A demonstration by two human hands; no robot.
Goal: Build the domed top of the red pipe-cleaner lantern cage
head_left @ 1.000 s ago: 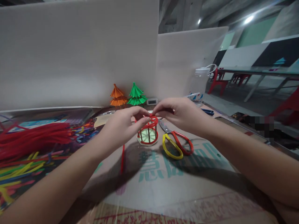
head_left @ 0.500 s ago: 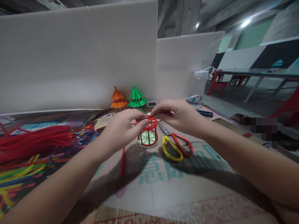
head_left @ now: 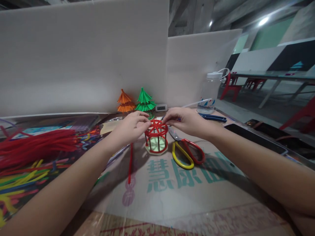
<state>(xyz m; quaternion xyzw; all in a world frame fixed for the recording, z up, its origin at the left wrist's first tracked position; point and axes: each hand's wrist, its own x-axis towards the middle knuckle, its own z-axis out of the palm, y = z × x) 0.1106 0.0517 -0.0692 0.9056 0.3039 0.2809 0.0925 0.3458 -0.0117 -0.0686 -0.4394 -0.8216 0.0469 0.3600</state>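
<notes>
A small round frame (head_left: 158, 151) of red rings and brown posts stands on a pale green base, with red spokes crossing its top ring. At its upper left edge, my left hand (head_left: 135, 126) has thumb and fingertips drawn together; whether they grip the rim is hard to tell. On the other side, my right hand (head_left: 184, 121) has curled fingers close to the top ring's right edge, its fingertips partly hidden. Scissors (head_left: 183, 154) with one yellow and one red handle lie right of the frame. A red stick (head_left: 130, 164) lies to the left.
Red pipe cleaners (head_left: 39, 146) and coloured ones (head_left: 22, 183) are piled at the left. Behind stand an orange tree (head_left: 126, 103), a green tree (head_left: 144, 102) and a bottle (head_left: 208, 95). Blue pliers (head_left: 213, 117) and a black phone (head_left: 256, 139) lie at the right.
Both hands have drawn slightly apart from over the frame's top, so its red spokes show more. The view has shifted a little, and the phone at the right is now visible.
</notes>
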